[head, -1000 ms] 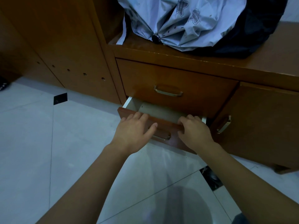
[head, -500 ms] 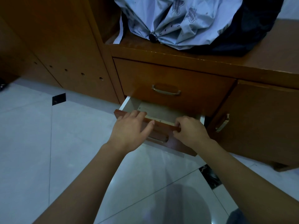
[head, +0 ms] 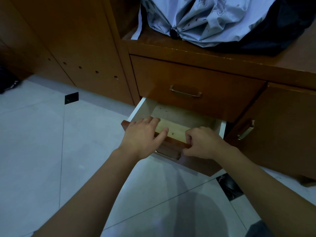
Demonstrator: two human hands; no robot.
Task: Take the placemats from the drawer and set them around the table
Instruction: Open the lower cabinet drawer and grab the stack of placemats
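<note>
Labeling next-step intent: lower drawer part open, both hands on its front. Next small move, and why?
Probably keep pulling the lower drawer out. The right hand grips its front edge and the left hand rests over it, but the upper drawer hides most of the inside, and no placemat shows.

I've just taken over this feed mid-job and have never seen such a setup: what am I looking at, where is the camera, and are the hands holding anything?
There is no machine here. A camera worn on a person's head looks forward and down at their two bare arms. They are at a wooden cabinet above a pale tiled floor. The lower drawer stands partly open. The left hand lies on its front edge with its fingers reaching inside; the right hand grips that same edge. The visible part of the drawer bottom looks bare, no placemats showing. The upper drawer is shut. A folded umbrella lies on the cabinet top.
</note>
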